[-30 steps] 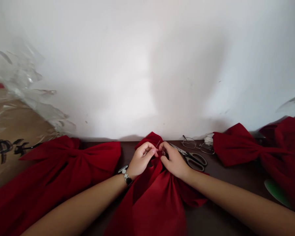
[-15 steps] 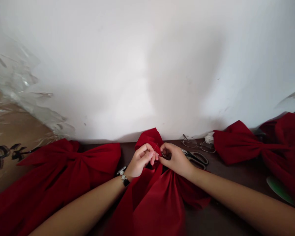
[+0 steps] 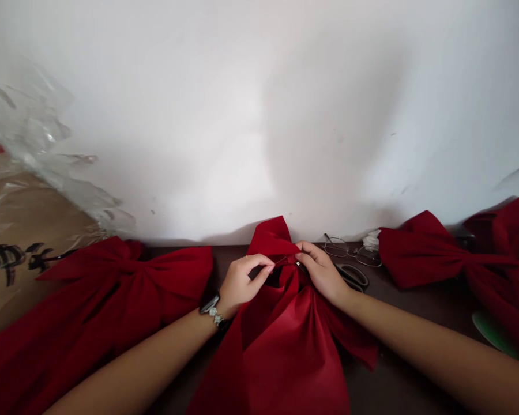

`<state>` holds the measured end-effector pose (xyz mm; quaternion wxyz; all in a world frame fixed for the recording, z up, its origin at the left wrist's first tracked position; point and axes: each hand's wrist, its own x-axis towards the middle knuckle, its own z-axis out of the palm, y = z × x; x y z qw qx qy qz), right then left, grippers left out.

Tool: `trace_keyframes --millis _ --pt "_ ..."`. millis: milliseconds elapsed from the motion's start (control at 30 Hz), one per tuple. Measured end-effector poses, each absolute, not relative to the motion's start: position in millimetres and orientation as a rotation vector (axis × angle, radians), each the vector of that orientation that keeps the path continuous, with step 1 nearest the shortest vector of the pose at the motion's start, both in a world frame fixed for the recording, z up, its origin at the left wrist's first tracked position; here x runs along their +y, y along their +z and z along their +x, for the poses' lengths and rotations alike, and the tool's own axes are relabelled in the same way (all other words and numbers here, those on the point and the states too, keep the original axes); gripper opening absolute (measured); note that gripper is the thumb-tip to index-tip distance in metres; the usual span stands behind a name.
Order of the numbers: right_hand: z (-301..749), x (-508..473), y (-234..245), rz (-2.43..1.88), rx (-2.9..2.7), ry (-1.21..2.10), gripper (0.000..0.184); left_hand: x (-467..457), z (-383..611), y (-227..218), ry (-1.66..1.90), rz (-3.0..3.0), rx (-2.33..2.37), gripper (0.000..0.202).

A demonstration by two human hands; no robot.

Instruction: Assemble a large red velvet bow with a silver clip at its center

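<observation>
We're looking down at the middle red bow (image 3: pixel 285 340), which lies on the dark table (image 3: pixel 415 305) right in front of us, its top loop standing up against the white wall (image 3: pixel 259 115). Our left hand (image 3: pixel 241 282) has thumb and forefinger pinched together on a thin needle (image 3: pixel 280 261), which runs across to the bow's gathered waist. Our right hand (image 3: pixel 324 272) is clamped on that same waist, fingers curled over the fold and pressing the cloth tight. The two hands sit close together, with only the needle between the fingertips. There's a watch (image 3: pixel 210 304) on our left wrist.

Just behind the right hand, partly hidden by it, lie the scissors (image 3: pixel 353 276), and beyond them, by the wall, a pair of glasses (image 3: pixel 345 249). A second bow (image 3: pixel 121 282) is spread out to the left, well apart from our hands, and a third bow (image 3: pixel 441 259) lies to the right. At far left stands a cardboard box (image 3: pixel 21 230) with black lettering, draped in clear plastic film (image 3: pixel 43 144).
</observation>
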<state>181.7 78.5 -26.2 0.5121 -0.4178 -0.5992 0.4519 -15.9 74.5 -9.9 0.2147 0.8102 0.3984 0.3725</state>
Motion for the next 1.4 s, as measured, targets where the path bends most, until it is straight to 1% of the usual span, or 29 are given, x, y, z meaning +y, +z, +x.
trace_keyframes --millis 167,400,600,700,767,800,933,1067,1267,1400 --pt "181.7 76.4 -25.7 -1.024 -1.484 0.999 0.013 78.0 -19.2 -12.9 1.009 2.448 1.154 0.016" --pt "181.2 74.5 -27.3 -0.973 -1.591 0.964 0.012 77.4 -19.6 -14.4 0.891 2.693 1.177 0.019" --pt "181.0 71.8 -24.3 -0.955 -1.653 0.935 0.014 76.1 -19.8 -14.6 0.891 2.843 1.175 0.024" --pt "180.9 71.8 -25.1 -0.906 -1.720 0.931 0.011 74.7 -20.4 -16.3 0.848 2.915 1.213 0.026" --pt "180.5 71.5 -25.8 -0.869 -1.770 0.919 0.005 74.1 -21.0 -17.7 0.845 2.915 1.247 0.026" --pt "180.3 71.2 -26.2 -0.858 -1.784 0.908 0.005 74.0 -21.4 -18.4 0.858 2.909 1.259 0.025" --pt "179.5 69.4 -27.3 -0.836 -1.789 0.845 0.017 74.2 -23.5 -19.7 0.890 2.868 1.274 0.024" --pt "179.5 67.4 -26.0 -0.807 -1.821 0.774 0.022 73.6 -24.7 -18.9 0.840 2.782 1.267 0.024" --pt "180.6 67.0 -23.3 -0.748 -1.896 0.607 0.018 74.2 -23.8 -17.2 0.850 2.591 1.217 0.023" --pt "180.8 67.5 -23.3 -0.737 -1.899 0.576 0.018 77.6 -25.2 -16.7 0.888 2.570 1.172 0.024"
